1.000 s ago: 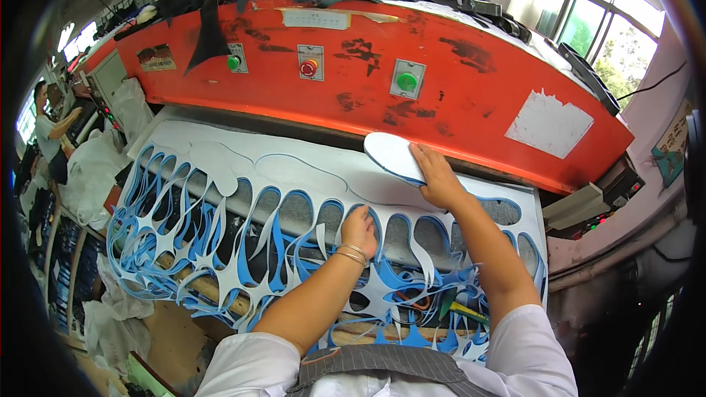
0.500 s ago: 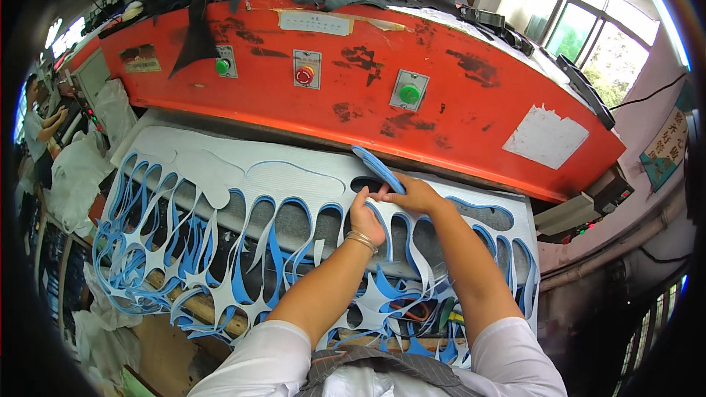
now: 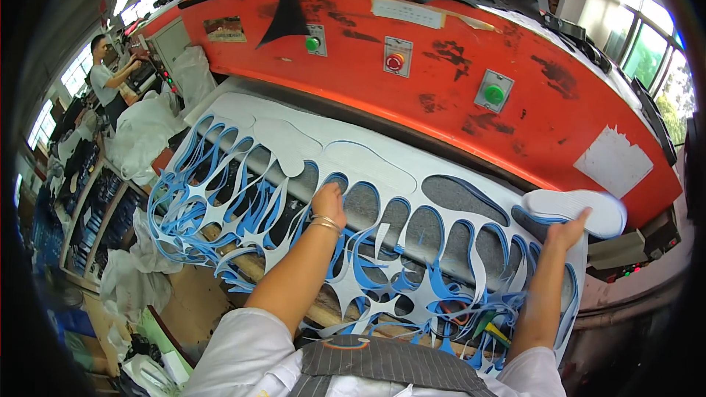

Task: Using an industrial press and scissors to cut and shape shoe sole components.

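My right hand (image 3: pixel 568 232) grips a white-faced stack of insoles (image 3: pixel 577 206) with blue edges, thumb on top, over the right end of the sheet. Well to its left, my left hand (image 3: pixel 329 204), with a bangle at the wrist, rests at the edge of a cutout, fingers bent and pressed together. Whatever is under those fingers is hidden. Beneath both hands lies a layered white and blue sheet (image 3: pixel 283 121) with rows of sole-shaped openings. Cut shapes still sitting in it include a white insole (image 3: pixel 368 165) near the middle.
A red machine beam (image 3: pixel 338 66) with green and red buttons spans the far side. Scrap webbing (image 3: pixel 195 195) droops over the near edge. Yellow-handled scissors (image 3: pixel 494 331) lie near my body. Plastic bags (image 3: pixel 147 136) and another person (image 3: pixel 107 81) are at left.
My hands have parted. The right hand has carried the insole stack rightward and turned its white face up; the left hand has moved left along the sheet. The view has swung left.
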